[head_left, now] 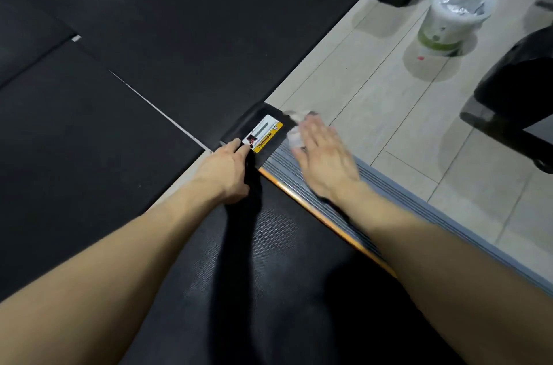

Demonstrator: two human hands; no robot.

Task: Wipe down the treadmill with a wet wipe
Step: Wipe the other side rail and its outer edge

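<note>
The treadmill (pixel 278 260) runs from the bottom centre up to its rear end cap, with a black textured belt, an orange stripe and a grey ribbed side rail (pixel 377 182). A yellow warning label (pixel 264 134) is stuck on the black end cap. My left hand (pixel 226 170) rests on the rear corner of the deck, fingertips touching the label's edge. My right hand (pixel 324 155) lies flat and blurred on the side rail, pressing a crumpled white wet wipe (pixel 294 130) that shows past its fingertips.
Black rubber floor mats (pixel 134 50) cover the left and top. Pale tiled floor (pixel 389 89) lies to the right. A white and green wipe canister (pixel 452 17) stands at the upper right. Black equipment legs (pixel 508 95) stand at the right edge and top.
</note>
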